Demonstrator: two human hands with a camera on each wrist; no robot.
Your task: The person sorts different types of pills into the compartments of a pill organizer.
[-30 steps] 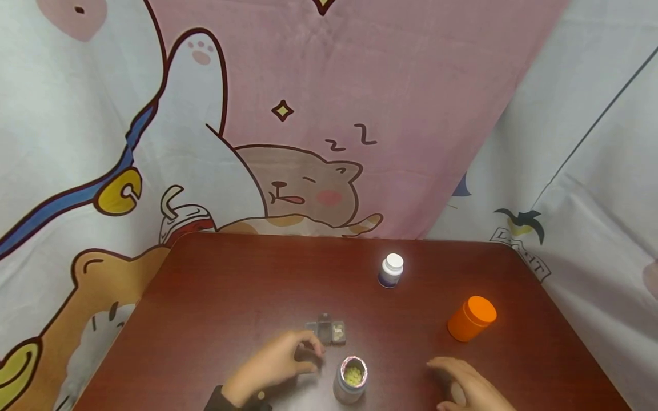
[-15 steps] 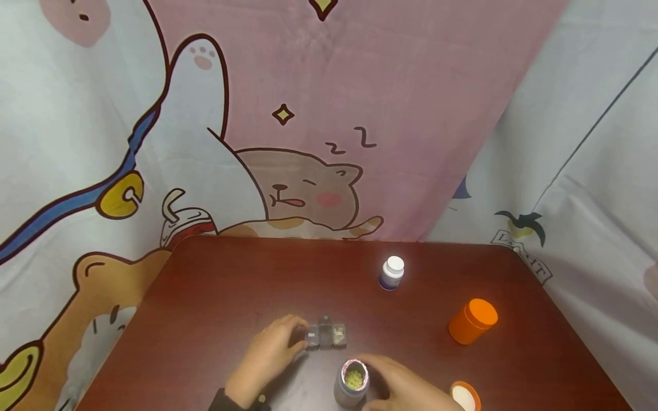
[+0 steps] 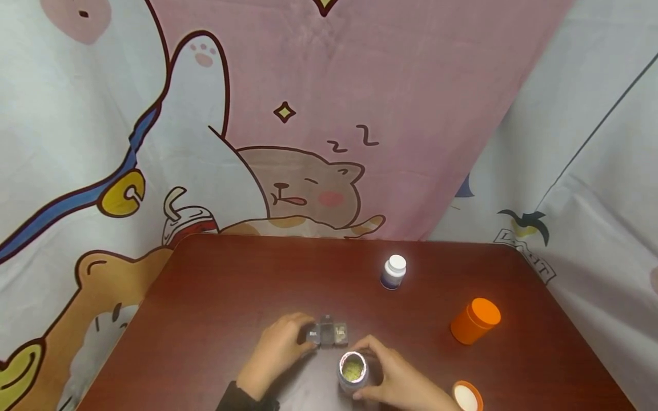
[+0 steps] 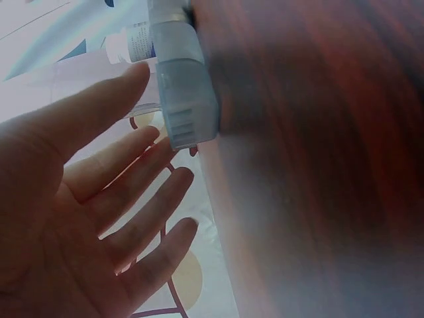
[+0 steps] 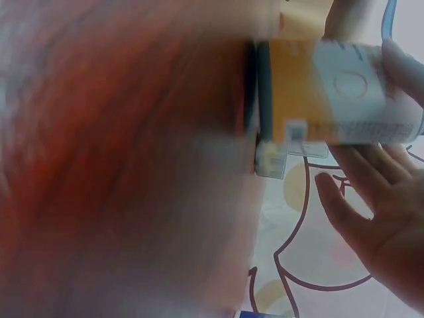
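Observation:
An uncapped pill bottle point(image 3: 353, 374) with a torn foil rim shows yellow-green tablets inside. My right hand point(image 3: 393, 371) grips it, thumb on the near side and fingers behind. In the right wrist view the bottle point(image 5: 331, 93) has an orange and white label, its base close to the table. Behind it sits a small grey pill organizer point(image 3: 327, 335) with lettered lids; its middle lid stands raised, and pale pills show in the right compartment. My left hand point(image 3: 280, 348) is at the organizer's left end. In the left wrist view its fingers are loosely spread around that end of the organizer point(image 4: 189, 103).
A white capped bottle point(image 3: 393, 272) stands at the back of the dark red table point(image 3: 247, 274). To the right is an orange capped jar point(image 3: 475, 321). An upturned orange cap point(image 3: 466, 397) lies at the front right. A printed cloth point(image 3: 411, 114) hangs behind.
My right hand has let go of the orange cap at the right and come left to take hold of the open bottle. My left hand has moved slightly left, to the organizer's end.

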